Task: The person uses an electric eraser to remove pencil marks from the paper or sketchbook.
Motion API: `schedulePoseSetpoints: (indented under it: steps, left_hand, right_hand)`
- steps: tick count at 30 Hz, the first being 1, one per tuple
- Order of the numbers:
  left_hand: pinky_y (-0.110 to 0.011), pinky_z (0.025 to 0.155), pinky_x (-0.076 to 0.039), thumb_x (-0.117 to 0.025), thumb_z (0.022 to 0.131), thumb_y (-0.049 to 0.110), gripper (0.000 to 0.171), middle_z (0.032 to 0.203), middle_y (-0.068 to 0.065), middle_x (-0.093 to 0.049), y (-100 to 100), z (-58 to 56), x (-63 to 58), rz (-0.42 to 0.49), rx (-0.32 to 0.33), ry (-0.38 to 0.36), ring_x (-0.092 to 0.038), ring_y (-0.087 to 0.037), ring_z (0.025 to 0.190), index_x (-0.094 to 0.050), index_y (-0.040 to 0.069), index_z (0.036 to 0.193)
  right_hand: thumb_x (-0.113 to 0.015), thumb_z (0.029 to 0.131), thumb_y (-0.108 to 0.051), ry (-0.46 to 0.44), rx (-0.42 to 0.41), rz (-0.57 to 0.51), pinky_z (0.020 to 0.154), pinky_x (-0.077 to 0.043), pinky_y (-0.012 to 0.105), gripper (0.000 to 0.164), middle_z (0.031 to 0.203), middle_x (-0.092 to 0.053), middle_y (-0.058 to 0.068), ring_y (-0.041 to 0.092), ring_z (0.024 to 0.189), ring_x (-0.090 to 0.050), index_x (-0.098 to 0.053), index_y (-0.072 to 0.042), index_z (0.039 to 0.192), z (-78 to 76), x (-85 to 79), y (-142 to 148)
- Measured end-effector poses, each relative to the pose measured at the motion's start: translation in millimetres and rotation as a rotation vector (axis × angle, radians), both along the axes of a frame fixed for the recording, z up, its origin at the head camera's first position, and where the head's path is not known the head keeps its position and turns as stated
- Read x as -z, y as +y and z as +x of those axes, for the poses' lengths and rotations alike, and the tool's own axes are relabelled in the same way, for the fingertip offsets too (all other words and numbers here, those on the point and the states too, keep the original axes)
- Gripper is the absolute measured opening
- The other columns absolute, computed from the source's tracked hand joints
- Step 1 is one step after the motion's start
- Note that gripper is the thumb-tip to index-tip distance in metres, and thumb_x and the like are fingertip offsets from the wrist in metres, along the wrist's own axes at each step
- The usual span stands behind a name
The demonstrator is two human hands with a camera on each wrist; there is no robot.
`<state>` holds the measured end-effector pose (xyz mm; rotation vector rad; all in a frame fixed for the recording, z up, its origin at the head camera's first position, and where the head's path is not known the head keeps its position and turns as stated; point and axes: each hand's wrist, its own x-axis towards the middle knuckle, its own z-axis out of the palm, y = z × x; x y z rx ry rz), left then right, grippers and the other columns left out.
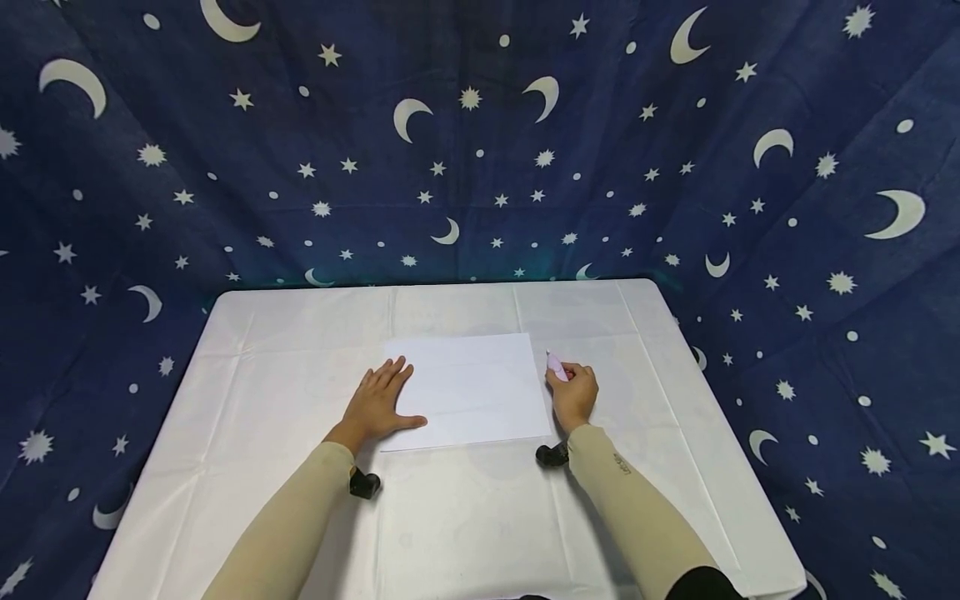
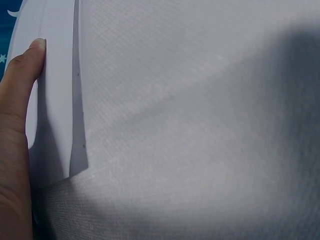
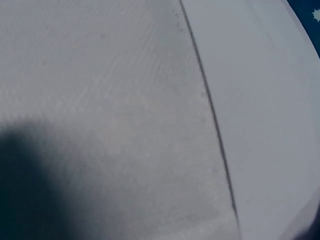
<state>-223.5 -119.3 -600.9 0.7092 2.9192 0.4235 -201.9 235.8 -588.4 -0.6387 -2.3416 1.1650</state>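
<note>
A blank white sheet of paper (image 1: 472,392) lies on the table in the head view. My left hand (image 1: 382,404) rests on its left edge, fingers straight and thumb spread to the right. In the left wrist view the thumb (image 2: 27,75) lies on the paper (image 2: 57,125), whose near edge lifts slightly off the cloth. Just beyond the right edge, my right hand (image 1: 576,396) grips a pale pink pen (image 1: 556,367), its tip pointing up and away. The right wrist view shows the paper's edge and surface (image 3: 260,110); the right hand's fingers and the pen are out of that view.
A white cloth with fold creases covers the table (image 1: 465,517). Behind it and at both sides hangs a dark blue curtain (image 1: 480,183) with moons and stars. Small black wrist devices sit by the left wrist (image 1: 364,483) and the right wrist (image 1: 553,455).
</note>
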Motion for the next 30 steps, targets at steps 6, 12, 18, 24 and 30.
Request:
schedulePoseSetpoints:
  steps: [6,12,18,24,30]
  left_hand:
    - [-0.049,0.107,-0.005,-0.048,0.061,0.081,0.108,0.149,-0.004,-0.013,0,1.8,-0.8,0.005,-0.002,0.001,-0.007,-0.024,0.135,-0.023,0.016,0.144]
    - [-0.047,0.107,-0.003,-0.047,0.061,0.082,0.108,0.150,-0.003,-0.011,-1,-0.1,1.4,0.008,0.006,0.002,-0.004,-0.022,0.136,-0.022,0.017,0.144]
    - [-0.047,0.107,-0.002,-0.045,0.061,0.083,0.109,0.150,-0.001,-0.010,-1,2.2,2.6,0.004,-0.001,-0.013,-0.003,-0.021,0.136,-0.021,0.018,0.145]
    - [-0.049,0.106,-0.002,-0.046,0.061,0.083,0.109,0.150,-0.002,-0.010,-2,3.9,2.3,0.004,-0.002,-0.013,-0.004,-0.022,0.136,-0.022,0.018,0.144]
    - [-0.050,0.106,-0.004,-0.048,0.063,0.080,0.106,0.149,-0.004,-0.012,-1,0.9,1.6,0.022,0.023,0.021,-0.006,-0.024,0.135,-0.023,0.017,0.144]
  right_hand:
    - [-0.077,0.069,-0.016,0.003,-0.002,0.005,0.061,-0.040,0.033,0.026,0.075,-0.051,0.009,0.023,0.068,-0.049,-0.069,0.000,0.088,-0.1,3.9,-2]
    - [-0.076,0.069,-0.015,0.022,0.008,-0.010,0.061,-0.040,0.032,0.025,0.076,-0.049,0.009,0.022,0.068,-0.048,-0.069,0.001,0.087,-0.2,10.0,-5]
    - [-0.077,0.068,-0.015,0.036,0.043,-0.011,0.061,-0.041,0.031,0.025,0.076,-0.050,0.008,0.021,0.067,-0.050,-0.068,0.000,0.086,-2.4,16.2,-7]
    - [-0.076,0.068,-0.014,0.045,0.048,-0.010,0.061,-0.042,0.032,0.024,0.076,-0.051,0.009,0.023,0.068,-0.051,-0.068,0.001,0.084,-2.2,16.7,-9]
    - [-0.077,0.067,-0.014,0.058,0.070,-0.011,0.062,-0.042,0.032,0.023,0.075,-0.052,0.010,0.023,0.068,-0.051,-0.067,0.000,0.083,-3.7,16.3,-7]
